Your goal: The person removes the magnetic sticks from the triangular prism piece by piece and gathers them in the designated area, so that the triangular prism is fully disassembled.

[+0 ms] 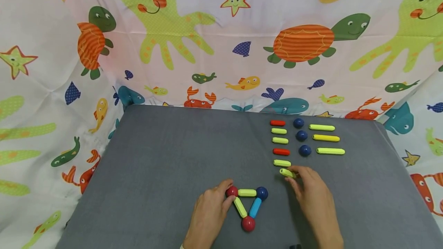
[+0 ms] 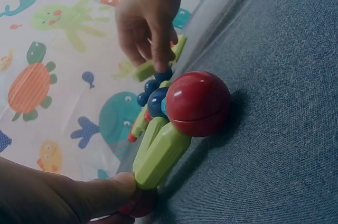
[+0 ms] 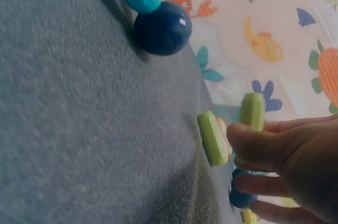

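**A short green rod [image 1: 286, 172] in my right hand [image 1: 313, 197], a red ball [image 1: 231, 191] in my left hand [image 1: 209, 207]**

The fingers [image 1: 303, 170] and thumb of my right hand are clamped on the short green rod, right of centre in the lower half of the head view; it tilts, raised off the gray counter [image 1: 155, 156]. My left fingers and thumb pinch the red ball, left of it and lower in the frame.

That ball is the upper left corner of a triangle. A green top bar [image 1: 247, 193] joins it to a dark blue corner ball [image 1: 262, 193], a light blue bar [image 1: 255, 208] runs down to a lower red ball [image 1: 248, 224], and a green side bar [image 1: 240, 207] closes the shape.

Beyond my right hand, toward the upper right, lie a column of five red and green short pieces [image 1: 280, 140], three dark blue balls [image 1: 302, 135] and three long yellow and green rods [image 1: 326, 138]. Cloth printed with sea animals [image 1: 221, 53] hangs across the top.
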{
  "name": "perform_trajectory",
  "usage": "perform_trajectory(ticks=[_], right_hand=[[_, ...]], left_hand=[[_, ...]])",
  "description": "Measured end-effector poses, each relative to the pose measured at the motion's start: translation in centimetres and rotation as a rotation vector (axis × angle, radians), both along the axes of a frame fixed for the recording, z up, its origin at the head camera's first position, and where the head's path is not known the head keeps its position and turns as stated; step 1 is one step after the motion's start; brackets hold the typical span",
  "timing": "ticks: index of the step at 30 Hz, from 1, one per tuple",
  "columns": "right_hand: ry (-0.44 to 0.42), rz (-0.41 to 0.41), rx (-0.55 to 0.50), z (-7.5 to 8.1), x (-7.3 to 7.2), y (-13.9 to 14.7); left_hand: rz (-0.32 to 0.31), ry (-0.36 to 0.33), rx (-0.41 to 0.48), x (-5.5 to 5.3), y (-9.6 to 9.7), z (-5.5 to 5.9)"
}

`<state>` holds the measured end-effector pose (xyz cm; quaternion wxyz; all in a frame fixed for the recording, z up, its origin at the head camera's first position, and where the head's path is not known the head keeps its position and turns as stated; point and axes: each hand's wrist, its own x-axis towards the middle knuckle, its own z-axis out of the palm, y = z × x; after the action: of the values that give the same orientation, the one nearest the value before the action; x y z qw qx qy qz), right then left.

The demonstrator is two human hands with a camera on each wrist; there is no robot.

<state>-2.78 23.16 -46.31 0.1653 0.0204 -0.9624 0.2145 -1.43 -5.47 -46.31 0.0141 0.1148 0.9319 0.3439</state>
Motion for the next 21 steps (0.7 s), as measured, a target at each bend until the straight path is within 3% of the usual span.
perform_trajectory(ticks=[9, 21], right_hand=[[-0.139, -0.019, 0.006, -0.7, -0.7, 0.4], [-0.201, -0.017, 0.015, -0.6, -1.4, 0.3]], left_hand=[[-0.002, -0.013, -0.011, 0.2, 0.0, 0.0], [0.003, 0.009, 0.000, 0.2, 0.0, 0.0]])
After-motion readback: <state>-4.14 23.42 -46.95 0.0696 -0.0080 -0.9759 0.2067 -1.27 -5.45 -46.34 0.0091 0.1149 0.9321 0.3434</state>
